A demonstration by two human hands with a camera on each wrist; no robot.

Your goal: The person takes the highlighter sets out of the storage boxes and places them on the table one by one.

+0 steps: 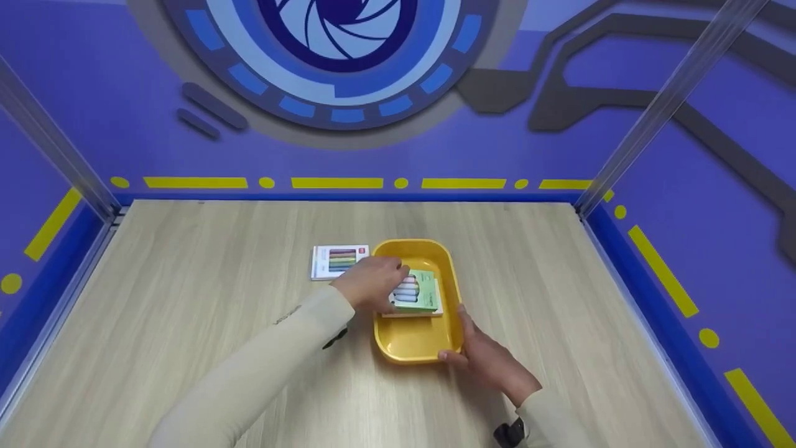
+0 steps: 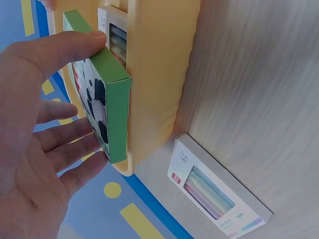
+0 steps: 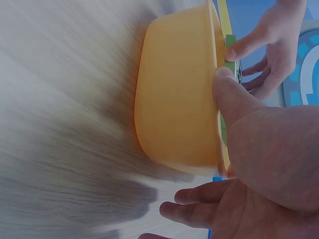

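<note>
In the head view my left hand (image 1: 371, 283) reaches over the yellow plastic bin (image 1: 413, 342). Its thumb and fingers hold a green box (image 1: 424, 289) by the edges, with pen-like shapes on its face; the left wrist view shows a panda picture on the box. Beneath that box, inside the bin, lies a white box (image 2: 118, 37) with coloured sticks in its window. My right hand (image 1: 491, 358) grips the bin's near right corner, thumb on the rim and a finger along the side. The remaining right fingers (image 3: 192, 213) stretch out below the rim.
A white windowed box of coloured pens (image 1: 322, 264) lies on the wooden table (image 1: 249, 249), just left of the bin. Blue printed walls (image 1: 348, 162) stand behind and on both sides, with clear posts (image 1: 671, 93) at the far corners.
</note>
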